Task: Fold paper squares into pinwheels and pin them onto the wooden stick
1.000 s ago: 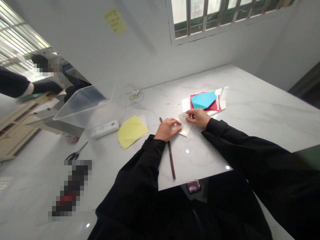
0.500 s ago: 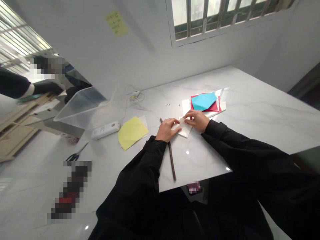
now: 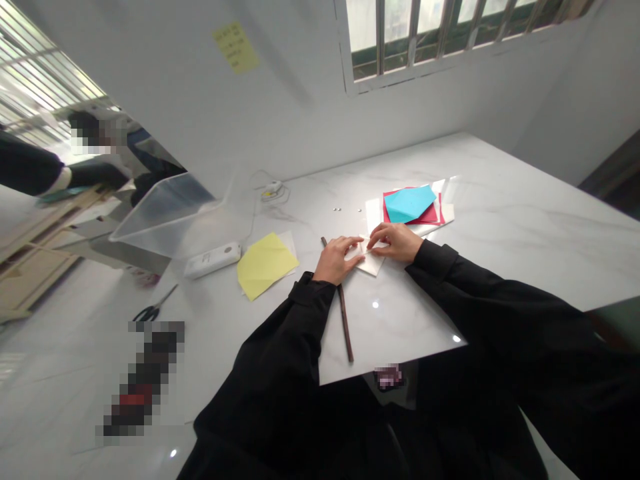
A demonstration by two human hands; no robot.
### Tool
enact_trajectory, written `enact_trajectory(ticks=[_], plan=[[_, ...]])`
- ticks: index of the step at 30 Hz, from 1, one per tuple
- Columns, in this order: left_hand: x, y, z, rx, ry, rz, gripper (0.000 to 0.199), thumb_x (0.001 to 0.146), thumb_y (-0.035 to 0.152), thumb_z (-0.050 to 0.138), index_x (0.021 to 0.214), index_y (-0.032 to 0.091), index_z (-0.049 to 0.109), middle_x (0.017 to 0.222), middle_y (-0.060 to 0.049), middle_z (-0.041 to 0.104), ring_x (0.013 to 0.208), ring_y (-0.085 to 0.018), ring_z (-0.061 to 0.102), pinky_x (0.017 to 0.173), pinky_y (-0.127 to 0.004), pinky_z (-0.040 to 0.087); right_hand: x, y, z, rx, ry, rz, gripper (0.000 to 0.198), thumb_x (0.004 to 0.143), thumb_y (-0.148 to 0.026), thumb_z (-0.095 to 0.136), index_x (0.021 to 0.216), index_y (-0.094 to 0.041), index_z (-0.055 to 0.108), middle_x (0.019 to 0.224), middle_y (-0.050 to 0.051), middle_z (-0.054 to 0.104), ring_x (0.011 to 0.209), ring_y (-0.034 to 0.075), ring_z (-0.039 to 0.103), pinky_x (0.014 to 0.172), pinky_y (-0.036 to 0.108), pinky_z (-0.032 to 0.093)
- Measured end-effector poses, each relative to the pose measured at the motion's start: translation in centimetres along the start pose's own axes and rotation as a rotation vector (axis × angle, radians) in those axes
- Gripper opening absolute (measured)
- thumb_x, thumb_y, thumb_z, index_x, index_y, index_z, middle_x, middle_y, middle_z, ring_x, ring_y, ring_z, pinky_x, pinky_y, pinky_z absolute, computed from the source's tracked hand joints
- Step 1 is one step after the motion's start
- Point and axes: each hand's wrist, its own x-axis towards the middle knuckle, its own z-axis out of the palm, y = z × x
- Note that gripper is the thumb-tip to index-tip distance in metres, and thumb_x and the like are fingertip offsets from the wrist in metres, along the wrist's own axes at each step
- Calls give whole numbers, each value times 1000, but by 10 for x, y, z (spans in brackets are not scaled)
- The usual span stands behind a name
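white paper (image 3: pixel 372 265) lies on the counter (image 3: pixel 510 207) between both hands; the left hand (image 3: pixel 333 260), thumb and fingers parted, rests on it, seemingly to keep it from sliding; the right hand (image 3: pixel 399 242) pinches its far part, fingertips hiding the fold; a brown stick (image 3: pixel 345 327) runs partly hidden beneath the left wrist.

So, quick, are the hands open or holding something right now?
Left hand: partly open, touching the white paper.
Right hand: curled at the same paper; whether it grips cannot be told.
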Motion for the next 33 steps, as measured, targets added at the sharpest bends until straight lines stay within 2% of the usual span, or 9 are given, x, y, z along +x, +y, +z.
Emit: enact_trajectory(ticks=[5, 12, 21, 33], plan=[[1, 1, -1, 38, -14, 5, 30, 88, 28, 78, 117, 24, 76, 111, -6, 73, 101, -23, 65, 101, -39, 50, -1, -1, -4, 19, 2, -8, 11, 81, -18, 76, 89, -20, 84, 101, 8, 75, 71, 14, 62, 71, 27, 48], [1, 0, 2, 14, -15, 1, 17, 90, 28, 74, 104, 26, 81, 114, -6, 72, 105, -24, 64, 103, -41, 50, -1, -2, -8, 22, -21, -1, 10, 80, -18, 75, 86, -20, 83, 101, 8, 75, 72, 15, 62, 72, 27, 49], [2, -1, 2, -5, -13, 10, 15, 89, 26, 74, 102, 26, 81, 112, -6, 72, 105, -23, 65, 102, -41, 51, -1, 1, -11, 1, -50, -26, 11, 81, -17, 73, 87, -19, 82, 101, 8, 75, 73, 15, 63, 71, 27, 49], [2, 0, 2, -1, -16, 9, 11, 89, 25, 74, 98, 26, 81, 113, -5, 72, 104, -23, 65, 101, -41, 50, -1, 1, -13, -5, -68, 11, 6, 81, -20, 78, 84, -20, 83, 103, 8, 75, 78, 17, 65, 71, 27, 49]])
